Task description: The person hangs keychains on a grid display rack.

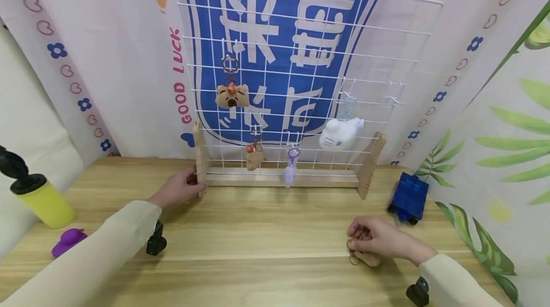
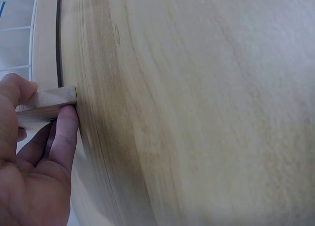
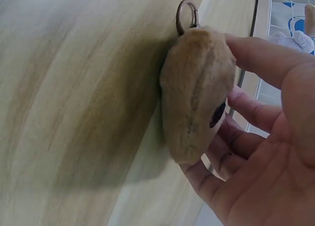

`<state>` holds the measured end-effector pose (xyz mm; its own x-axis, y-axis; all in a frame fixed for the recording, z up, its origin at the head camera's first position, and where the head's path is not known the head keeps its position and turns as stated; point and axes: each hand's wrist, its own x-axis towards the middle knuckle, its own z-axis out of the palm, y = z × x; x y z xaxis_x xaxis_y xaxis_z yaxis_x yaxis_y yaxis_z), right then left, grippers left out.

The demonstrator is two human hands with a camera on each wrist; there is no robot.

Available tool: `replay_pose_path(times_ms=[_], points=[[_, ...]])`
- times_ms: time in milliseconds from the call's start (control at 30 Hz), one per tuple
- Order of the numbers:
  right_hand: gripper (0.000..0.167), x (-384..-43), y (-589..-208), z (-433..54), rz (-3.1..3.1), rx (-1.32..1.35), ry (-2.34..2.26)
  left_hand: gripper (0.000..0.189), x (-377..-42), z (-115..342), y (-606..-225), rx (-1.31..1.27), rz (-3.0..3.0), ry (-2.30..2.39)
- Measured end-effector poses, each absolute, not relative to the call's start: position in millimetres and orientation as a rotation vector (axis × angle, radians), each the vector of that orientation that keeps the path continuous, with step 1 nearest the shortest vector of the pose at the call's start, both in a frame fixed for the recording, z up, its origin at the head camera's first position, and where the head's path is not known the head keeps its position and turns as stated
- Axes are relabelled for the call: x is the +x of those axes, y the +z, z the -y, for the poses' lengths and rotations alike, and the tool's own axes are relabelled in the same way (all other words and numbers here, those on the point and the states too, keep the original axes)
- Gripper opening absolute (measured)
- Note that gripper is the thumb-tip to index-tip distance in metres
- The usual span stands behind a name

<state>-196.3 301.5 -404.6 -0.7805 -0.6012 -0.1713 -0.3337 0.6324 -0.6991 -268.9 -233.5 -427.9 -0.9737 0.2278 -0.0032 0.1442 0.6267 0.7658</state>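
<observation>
A white wire grid rack (image 1: 301,44) stands in a wooden base (image 1: 279,180) at the back of the table. Hanging on it are a brown plush keychain (image 1: 232,95), a small brown one (image 1: 254,156), a purple one (image 1: 290,169) and a white plush (image 1: 341,133). My left hand (image 1: 178,187) grips the base's left wooden foot (image 2: 47,100) between thumb and fingers. Down at the table's right front, my right hand (image 1: 378,240) holds a brown plush keychain (image 3: 197,93) with a metal ring (image 3: 187,16) against the tabletop.
A yellow bottle with a black cap (image 1: 36,195) and a purple toy (image 1: 66,241) sit at the left edge. A blue toy block vehicle (image 1: 409,197) lies right of the rack. Printed cloth hangs behind and at the right.
</observation>
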Motion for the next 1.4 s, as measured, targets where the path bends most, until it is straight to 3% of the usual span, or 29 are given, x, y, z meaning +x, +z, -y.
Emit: replay_pose_path(times_ms=[233,1067,1400], points=[[0.028,-193.7,-409.8,-300.8,-2.494,-0.701,-0.896,0.068,-267.9,235.0,-426.2,0.329,-2.758,1.271],[0.013,-191.4,-417.9,-306.5,-2.522,-0.649,-1.020,0.070,-266.2,230.1,-422.7,0.307,-2.732,1.290],[0.020,-193.2,-417.7,-314.2,-2.560,-0.677,-1.044,0.071,-268.0,231.4,-424.7,0.296,-2.745,1.270]])
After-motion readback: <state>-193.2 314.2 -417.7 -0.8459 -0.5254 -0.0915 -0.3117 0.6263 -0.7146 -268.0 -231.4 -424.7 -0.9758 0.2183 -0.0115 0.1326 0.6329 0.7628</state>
